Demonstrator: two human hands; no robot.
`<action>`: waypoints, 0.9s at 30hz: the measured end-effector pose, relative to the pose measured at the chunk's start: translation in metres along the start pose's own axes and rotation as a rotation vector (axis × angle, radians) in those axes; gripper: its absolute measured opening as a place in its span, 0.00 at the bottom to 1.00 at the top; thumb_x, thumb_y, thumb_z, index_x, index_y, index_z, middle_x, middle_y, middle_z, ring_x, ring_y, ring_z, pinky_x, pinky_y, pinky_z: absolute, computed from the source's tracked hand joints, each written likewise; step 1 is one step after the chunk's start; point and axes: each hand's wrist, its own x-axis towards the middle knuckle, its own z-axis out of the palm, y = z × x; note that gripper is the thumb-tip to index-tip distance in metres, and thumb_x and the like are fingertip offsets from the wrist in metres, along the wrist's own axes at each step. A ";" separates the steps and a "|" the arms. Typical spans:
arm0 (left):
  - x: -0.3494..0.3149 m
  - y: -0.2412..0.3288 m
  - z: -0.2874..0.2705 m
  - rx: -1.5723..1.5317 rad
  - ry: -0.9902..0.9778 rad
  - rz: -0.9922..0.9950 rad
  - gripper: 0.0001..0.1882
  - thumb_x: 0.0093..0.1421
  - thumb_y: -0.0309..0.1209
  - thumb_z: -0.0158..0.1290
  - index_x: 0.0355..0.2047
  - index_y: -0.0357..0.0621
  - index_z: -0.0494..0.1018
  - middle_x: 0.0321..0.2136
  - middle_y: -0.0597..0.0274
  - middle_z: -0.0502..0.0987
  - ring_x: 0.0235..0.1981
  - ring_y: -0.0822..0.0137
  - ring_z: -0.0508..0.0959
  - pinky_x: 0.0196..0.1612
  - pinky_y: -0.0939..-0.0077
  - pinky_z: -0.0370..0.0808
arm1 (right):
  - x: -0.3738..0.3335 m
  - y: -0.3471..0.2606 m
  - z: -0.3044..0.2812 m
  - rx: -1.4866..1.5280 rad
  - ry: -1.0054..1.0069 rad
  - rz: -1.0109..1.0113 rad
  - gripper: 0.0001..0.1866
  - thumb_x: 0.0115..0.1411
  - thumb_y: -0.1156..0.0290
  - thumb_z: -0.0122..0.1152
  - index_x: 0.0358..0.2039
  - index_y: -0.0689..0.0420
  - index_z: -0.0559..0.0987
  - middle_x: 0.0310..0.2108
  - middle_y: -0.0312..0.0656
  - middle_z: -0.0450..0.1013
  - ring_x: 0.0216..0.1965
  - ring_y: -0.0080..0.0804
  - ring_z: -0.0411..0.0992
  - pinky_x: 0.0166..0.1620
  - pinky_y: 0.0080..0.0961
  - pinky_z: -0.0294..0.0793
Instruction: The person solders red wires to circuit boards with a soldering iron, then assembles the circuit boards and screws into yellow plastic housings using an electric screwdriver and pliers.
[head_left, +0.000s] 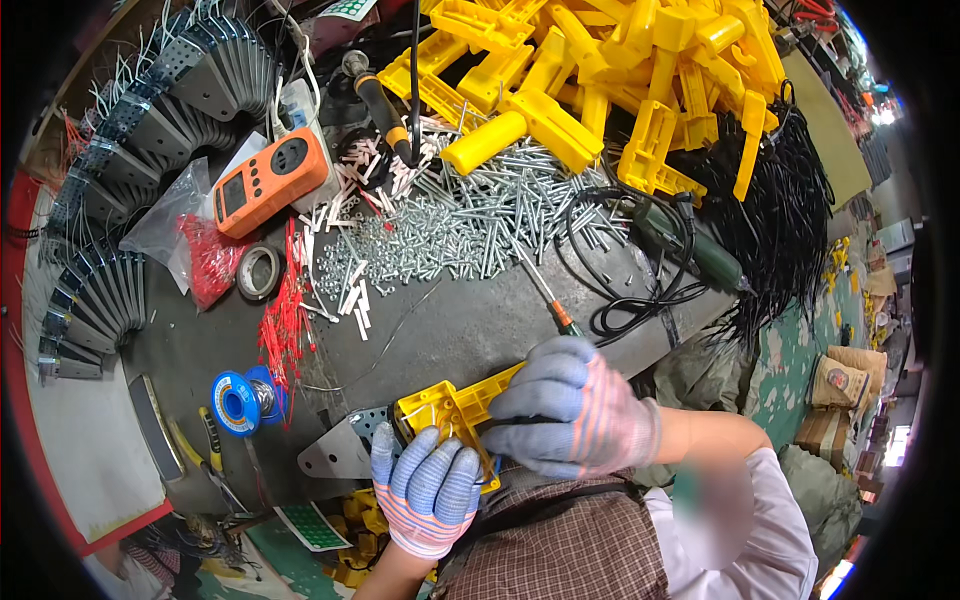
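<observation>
A yellow plastic tool housing (pixel 415 402) with an open hollow side lies at the near edge of the bench. My left hand (pixel 428 492), in a blue and pink striped glove, has its fingers bent over the housing's near part and grips it. My right hand (pixel 575 410), gloved alike, is curled above the housing's handle end. Its fingertips point toward the hollow and are closed; whatever they pinch is hidden. From the housing's left end sticks out a grey metal plate (pixel 338 452) with holes. Beyond my right hand lies a screwdriver (pixel 558 310), its handle partly covered.
Behind are heaped screws (pixel 480 220), yellow housings (pixel 600 70) and black cables (pixel 775 220). A green power tool (pixel 695 245) lies right. Left are an orange meter (pixel 270 180), a solder spool (pixel 240 402), tape (pixel 259 272), cutters (pixel 212 440) and stacked metal plates (pixel 95 300).
</observation>
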 end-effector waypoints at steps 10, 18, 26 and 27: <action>0.022 0.005 -0.006 0.124 -0.097 0.080 0.12 0.45 0.32 0.60 0.31 0.45 0.74 0.32 0.61 0.72 0.40 0.58 0.75 0.58 0.40 0.65 | 0.011 0.010 0.031 -0.194 -0.070 0.264 0.10 0.48 0.60 0.65 0.29 0.49 0.77 0.27 0.36 0.68 0.31 0.38 0.68 0.37 0.37 0.65; 0.047 -0.009 -0.011 0.087 -0.362 0.147 0.13 0.44 0.33 0.55 0.32 0.45 0.74 0.32 0.57 0.73 0.37 0.55 0.75 0.56 0.43 0.66 | 0.016 0.006 0.025 -0.202 -0.104 0.375 0.11 0.49 0.61 0.64 0.31 0.51 0.77 0.29 0.41 0.68 0.33 0.41 0.68 0.37 0.39 0.65; 0.051 -0.014 -0.015 0.172 -0.391 0.051 0.29 0.46 0.35 0.59 0.53 0.58 0.73 0.55 0.49 0.66 0.51 0.45 0.66 0.56 0.49 0.62 | -0.027 0.015 0.007 -0.182 0.340 0.181 0.14 0.38 0.75 0.70 0.28 0.52 0.77 0.29 0.35 0.72 0.33 0.37 0.72 0.40 0.34 0.69; 0.051 -0.014 -0.015 0.186 -0.404 0.052 0.31 0.45 0.34 0.60 0.54 0.59 0.73 0.54 0.49 0.66 0.50 0.46 0.67 0.55 0.50 0.63 | -0.040 0.015 -0.001 -0.216 0.314 0.259 0.14 0.40 0.73 0.70 0.29 0.51 0.77 0.30 0.34 0.72 0.33 0.37 0.71 0.40 0.34 0.69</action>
